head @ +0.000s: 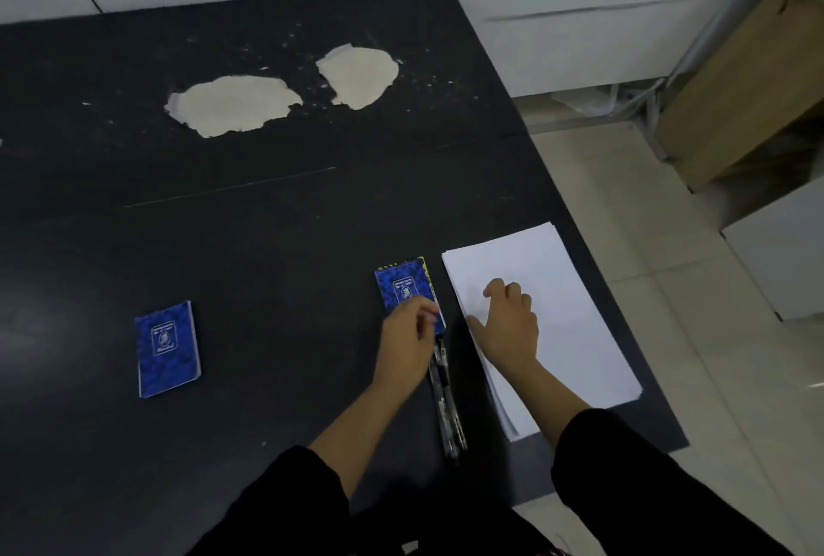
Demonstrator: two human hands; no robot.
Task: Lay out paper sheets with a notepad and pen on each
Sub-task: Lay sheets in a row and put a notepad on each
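The paper stack (pixel 553 314) lies at the black worktop's (pixel 267 221) right edge, the right hand (pixel 506 323) resting on it with fingers bent, holding nothing. Just left, the left hand (pixel 408 341) touches a blue notepad (pixel 408 288) above blurred pens (pixel 446 404); its grip is unclear. Another notepad (pixel 167 350) lies well apart amid open surface, beyond two worn patches (pixel 236 105); a cardboard box (pixel 749 78) stands on tiled floor.
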